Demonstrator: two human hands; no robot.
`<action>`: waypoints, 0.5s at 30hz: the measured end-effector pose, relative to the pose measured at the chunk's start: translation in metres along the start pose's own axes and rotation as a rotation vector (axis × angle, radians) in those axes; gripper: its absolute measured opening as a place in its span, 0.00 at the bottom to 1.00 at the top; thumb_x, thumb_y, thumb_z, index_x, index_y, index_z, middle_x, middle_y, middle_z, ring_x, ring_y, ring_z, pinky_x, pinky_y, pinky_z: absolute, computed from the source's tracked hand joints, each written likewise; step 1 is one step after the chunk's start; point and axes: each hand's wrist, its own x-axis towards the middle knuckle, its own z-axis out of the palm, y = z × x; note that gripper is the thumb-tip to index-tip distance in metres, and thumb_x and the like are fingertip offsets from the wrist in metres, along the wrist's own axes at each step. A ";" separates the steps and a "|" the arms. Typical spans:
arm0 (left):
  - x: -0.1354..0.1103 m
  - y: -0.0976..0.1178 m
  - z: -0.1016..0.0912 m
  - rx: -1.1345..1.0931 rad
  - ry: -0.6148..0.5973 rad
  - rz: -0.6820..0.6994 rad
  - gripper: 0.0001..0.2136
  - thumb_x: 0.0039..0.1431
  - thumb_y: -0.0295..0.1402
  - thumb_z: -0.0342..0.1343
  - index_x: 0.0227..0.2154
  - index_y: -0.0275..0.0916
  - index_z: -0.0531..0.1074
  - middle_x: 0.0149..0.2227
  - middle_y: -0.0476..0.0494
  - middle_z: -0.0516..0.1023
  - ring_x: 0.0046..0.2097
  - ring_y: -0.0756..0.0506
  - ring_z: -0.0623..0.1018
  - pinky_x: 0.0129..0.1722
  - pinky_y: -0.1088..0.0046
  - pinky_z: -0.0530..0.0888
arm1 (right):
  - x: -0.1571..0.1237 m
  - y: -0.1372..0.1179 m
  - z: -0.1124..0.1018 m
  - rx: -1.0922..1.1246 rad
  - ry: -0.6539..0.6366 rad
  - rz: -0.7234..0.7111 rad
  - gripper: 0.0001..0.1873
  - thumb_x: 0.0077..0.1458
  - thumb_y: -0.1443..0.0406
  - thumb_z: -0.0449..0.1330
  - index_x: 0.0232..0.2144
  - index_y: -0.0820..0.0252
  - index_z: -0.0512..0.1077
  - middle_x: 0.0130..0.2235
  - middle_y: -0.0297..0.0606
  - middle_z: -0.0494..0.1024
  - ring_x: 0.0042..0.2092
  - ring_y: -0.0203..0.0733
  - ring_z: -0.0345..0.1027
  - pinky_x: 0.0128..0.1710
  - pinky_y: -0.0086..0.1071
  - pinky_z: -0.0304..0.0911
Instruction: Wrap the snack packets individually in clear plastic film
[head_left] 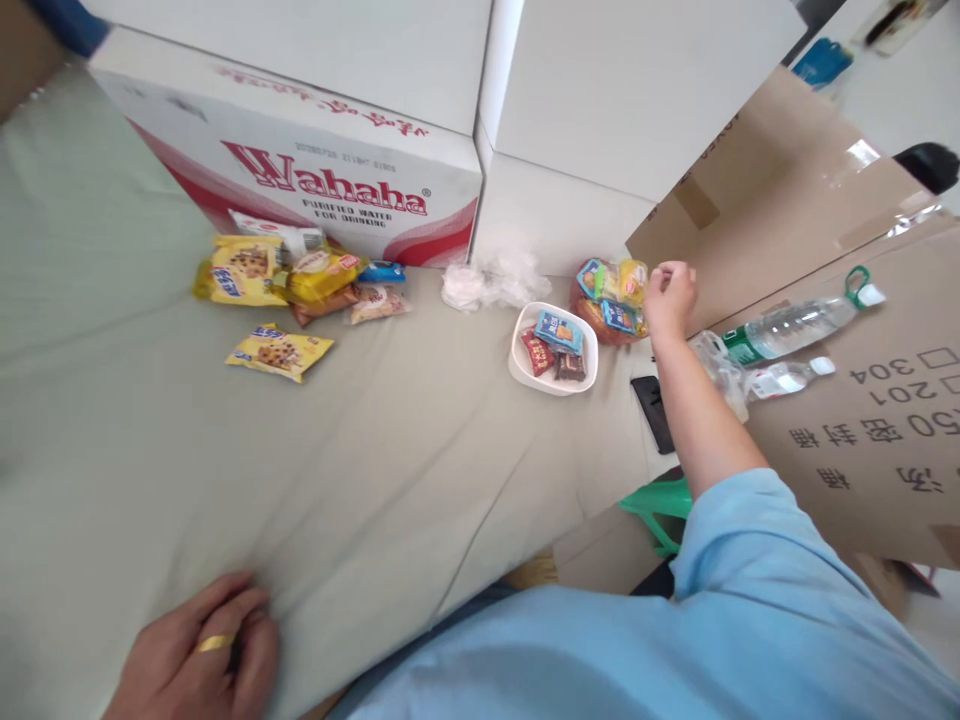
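At the far right of the cloth-covered surface (315,470), the right hand (670,296) sits on the edge of a clear bag of snack packets (611,300), fingers curled in; whether it actually grips the bag I cannot tell. Just beside the bag stands a white bowl (553,349) with a few packets inside. A dark phone (653,412) lies under the forearm. Two water bottles (795,345) rest on brown cardboard (885,400) to the right. Loose yellow packets (279,350) lie well apart, near the Wahaha box (300,150). My left hand (196,655) rests flat and open on the cloth, holding nothing. Risk as I judge it: a careless sweep of the forearm could knock the bowl or the phone.
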 end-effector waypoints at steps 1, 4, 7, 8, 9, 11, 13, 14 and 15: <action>0.000 0.000 0.000 0.009 0.008 0.021 0.05 0.62 0.36 0.57 0.36 0.42 0.75 0.42 0.36 0.83 0.39 0.37 0.82 0.46 0.57 0.78 | -0.008 -0.009 0.000 -0.004 -0.048 -0.076 0.21 0.69 0.64 0.46 0.55 0.59 0.74 0.57 0.50 0.76 0.58 0.51 0.71 0.62 0.44 0.63; 0.001 0.001 0.000 0.037 -0.008 0.025 0.06 0.64 0.36 0.53 0.37 0.42 0.74 0.43 0.35 0.81 0.40 0.37 0.81 0.46 0.55 0.78 | -0.030 -0.041 0.010 -0.102 -0.217 -0.257 0.19 0.69 0.61 0.49 0.52 0.56 0.77 0.54 0.48 0.80 0.56 0.54 0.73 0.58 0.45 0.66; 0.001 0.003 0.000 0.050 -0.039 0.033 0.07 0.67 0.36 0.50 0.38 0.41 0.72 0.44 0.32 0.80 0.42 0.35 0.80 0.47 0.53 0.78 | -0.043 -0.065 0.027 -0.271 -0.361 -0.266 0.21 0.67 0.58 0.56 0.57 0.60 0.76 0.55 0.54 0.80 0.55 0.60 0.74 0.54 0.47 0.68; 0.001 0.004 0.000 0.052 -0.043 0.039 0.07 0.67 0.36 0.50 0.39 0.42 0.71 0.44 0.32 0.80 0.42 0.35 0.79 0.47 0.52 0.78 | -0.045 -0.069 0.033 -0.318 -0.407 -0.232 0.21 0.66 0.59 0.58 0.57 0.62 0.77 0.54 0.56 0.80 0.54 0.60 0.75 0.52 0.46 0.68; 0.002 0.005 -0.001 0.054 -0.047 0.037 0.07 0.67 0.36 0.50 0.39 0.42 0.71 0.44 0.33 0.80 0.42 0.35 0.79 0.46 0.52 0.79 | -0.045 -0.071 0.037 -0.350 -0.445 -0.195 0.20 0.66 0.61 0.58 0.56 0.62 0.78 0.53 0.56 0.81 0.54 0.60 0.76 0.51 0.45 0.68; 0.002 0.006 -0.002 0.056 -0.061 0.032 0.06 0.68 0.36 0.49 0.40 0.43 0.71 0.45 0.33 0.79 0.42 0.35 0.79 0.46 0.51 0.79 | -0.044 -0.068 0.042 -0.370 -0.492 -0.146 0.17 0.65 0.65 0.57 0.52 0.59 0.81 0.51 0.53 0.83 0.53 0.57 0.77 0.50 0.42 0.69; 0.002 0.008 -0.004 0.051 -0.073 0.031 0.06 0.68 0.35 0.49 0.41 0.43 0.71 0.46 0.32 0.79 0.43 0.33 0.79 0.46 0.49 0.79 | -0.043 -0.055 0.040 -0.336 -0.520 -0.185 0.17 0.64 0.67 0.57 0.50 0.55 0.82 0.51 0.48 0.84 0.52 0.55 0.77 0.49 0.39 0.69; 0.002 0.009 -0.004 0.047 -0.073 0.030 0.06 0.67 0.34 0.49 0.41 0.42 0.71 0.46 0.31 0.79 0.43 0.33 0.79 0.46 0.47 0.79 | -0.042 -0.046 0.037 -0.310 -0.540 -0.234 0.17 0.64 0.67 0.57 0.50 0.53 0.83 0.51 0.45 0.84 0.52 0.54 0.78 0.49 0.39 0.68; 0.002 0.010 -0.004 0.042 -0.068 0.024 0.06 0.67 0.34 0.50 0.41 0.41 0.71 0.46 0.30 0.79 0.43 0.32 0.79 0.46 0.46 0.78 | -0.042 -0.035 0.033 -0.284 -0.566 -0.294 0.18 0.63 0.66 0.57 0.50 0.52 0.83 0.50 0.43 0.85 0.51 0.53 0.77 0.49 0.38 0.68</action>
